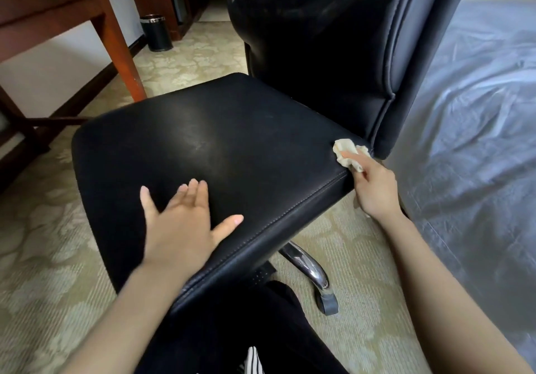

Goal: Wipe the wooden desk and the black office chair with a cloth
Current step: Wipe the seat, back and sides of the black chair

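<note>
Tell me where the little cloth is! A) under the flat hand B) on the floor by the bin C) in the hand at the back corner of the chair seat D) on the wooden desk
C: the right hand holds the cloth on the chair seat corner beside the backrest.

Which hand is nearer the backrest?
Right. The right hand holds the cloth at the seat corner beside the backrest; the left hand rests flat on the seat's near edge, farther away.

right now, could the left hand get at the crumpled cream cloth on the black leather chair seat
Probably yes: the left hand rests open on the black seat, only bare leather lies between, though the right hand pinches the cream cloth.
</note>
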### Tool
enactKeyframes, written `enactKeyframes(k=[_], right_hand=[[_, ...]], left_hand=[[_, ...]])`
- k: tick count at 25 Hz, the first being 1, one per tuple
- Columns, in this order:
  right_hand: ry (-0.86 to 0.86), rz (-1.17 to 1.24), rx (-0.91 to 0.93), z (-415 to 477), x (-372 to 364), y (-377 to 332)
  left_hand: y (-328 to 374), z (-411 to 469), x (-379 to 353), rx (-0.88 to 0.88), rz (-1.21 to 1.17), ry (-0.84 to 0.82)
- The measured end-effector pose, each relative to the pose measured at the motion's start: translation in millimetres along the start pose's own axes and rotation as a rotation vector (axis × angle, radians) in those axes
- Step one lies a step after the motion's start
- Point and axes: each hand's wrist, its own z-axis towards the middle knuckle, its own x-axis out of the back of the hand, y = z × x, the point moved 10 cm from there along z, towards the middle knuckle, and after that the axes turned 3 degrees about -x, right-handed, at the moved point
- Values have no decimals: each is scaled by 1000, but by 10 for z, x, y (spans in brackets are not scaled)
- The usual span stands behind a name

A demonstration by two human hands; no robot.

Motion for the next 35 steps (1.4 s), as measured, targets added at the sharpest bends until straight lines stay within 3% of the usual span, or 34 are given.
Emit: enactKeyframes(k=[5, 8, 15, 19, 20, 24, 28, 32, 35], right_hand=[[-151, -293, -93, 482, -46, -84], [-194, -486, -78, 776, -234, -173], [-324, -683, -57, 1501, -551, -262], [-339, -689, 18, 1844, -879, -494], [-345, -677, 43, 1847, -948, -568], [-406, -646, 204, 1733, -1257, -948], [-497, -588, 328, 1579, -1705, -1362], [-512, -526, 394, 1652, -2011, -1680], [-545, -494, 422, 1725, -2130, -1757]], left_hand=[[449, 2, -38, -7, 122, -82], [623, 51, -101, 10, -19, -126], [1216, 300, -10, -271, -173, -122], [1055, 588, 207, -360, -342, -43], [890, 658, 189, -330, -334, -95], [-21, 880, 270, -103, -188, -34], [-845, 851, 203, 171, -187, -146], [-1402, 735, 39, 418, -224, -208], [-1432, 689, -137, 560, -385, -252]])
